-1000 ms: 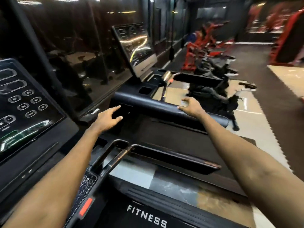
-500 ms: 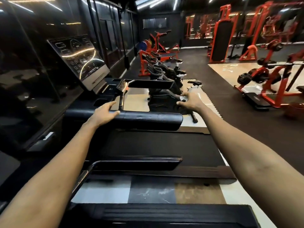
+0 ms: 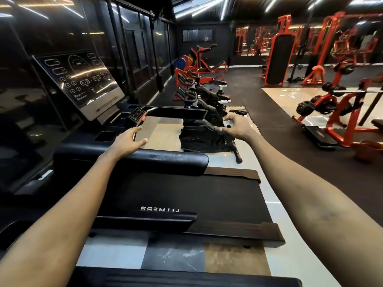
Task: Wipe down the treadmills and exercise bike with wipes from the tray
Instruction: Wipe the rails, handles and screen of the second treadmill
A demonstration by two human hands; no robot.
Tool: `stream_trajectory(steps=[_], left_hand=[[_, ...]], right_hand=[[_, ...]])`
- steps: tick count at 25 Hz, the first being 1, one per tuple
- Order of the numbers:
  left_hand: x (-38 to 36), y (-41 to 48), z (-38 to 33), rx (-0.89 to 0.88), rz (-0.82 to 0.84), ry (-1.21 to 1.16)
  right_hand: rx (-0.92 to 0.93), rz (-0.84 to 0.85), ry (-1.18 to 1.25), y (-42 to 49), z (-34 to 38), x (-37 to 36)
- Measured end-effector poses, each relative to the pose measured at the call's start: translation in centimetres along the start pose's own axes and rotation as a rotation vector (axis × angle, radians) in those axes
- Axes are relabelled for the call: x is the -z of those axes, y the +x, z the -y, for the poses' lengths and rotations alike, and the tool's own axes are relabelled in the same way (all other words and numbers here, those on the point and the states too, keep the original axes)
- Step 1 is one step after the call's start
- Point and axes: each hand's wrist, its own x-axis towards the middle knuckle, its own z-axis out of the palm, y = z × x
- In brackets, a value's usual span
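Observation:
A black treadmill with a dark belt (image 3: pixel 186 195) lies ahead, with its padded handrail (image 3: pixel 170 160) across the middle and a glossy console (image 3: pixel 80 85) at the upper left. My left hand (image 3: pixel 128 141) hovers at the handrail's far edge with straight fingers and holds nothing. My right hand (image 3: pixel 236 127) floats past the rail's right end in front of a black exercise bike (image 3: pixel 199 133); its fingers are loosely curled and I see nothing in them. No wipe or tray is in view.
A second treadmill's armrest (image 3: pixel 145 221) and deck (image 3: pixel 186 280) lie nearest to me. More bikes (image 3: pixel 199 90) line the dark glass wall (image 3: pixel 51 34). Red weight machines (image 3: pixel 339 112) stand at the right beyond a black rubber mat (image 3: pixel 279 146).
The view has swung right and up along the row. My right hand left the handrail and now hangs in front of the bike. My left hand came onto the rail and slid to its far edge.

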Motion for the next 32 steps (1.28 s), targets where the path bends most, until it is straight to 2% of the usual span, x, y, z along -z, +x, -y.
stream_trajectory(steps=[10,23,32], left_hand=[[-2.0,5.5,-2.8,0.062,-0.021,0.023],[-5.3,12.7,-9.7,0.347,-0.208,0.073],[-5.2,17.3,-8.2,0.456,-0.281,0.106]], right_hand=[[0.065,0.027,-0.012,8.3,-3.3,0.8],[0.318,0.226,0.016,28.2,-10.6,0.2],[0.445,0.303,0.023,37.3,-8.3,-4.0]])
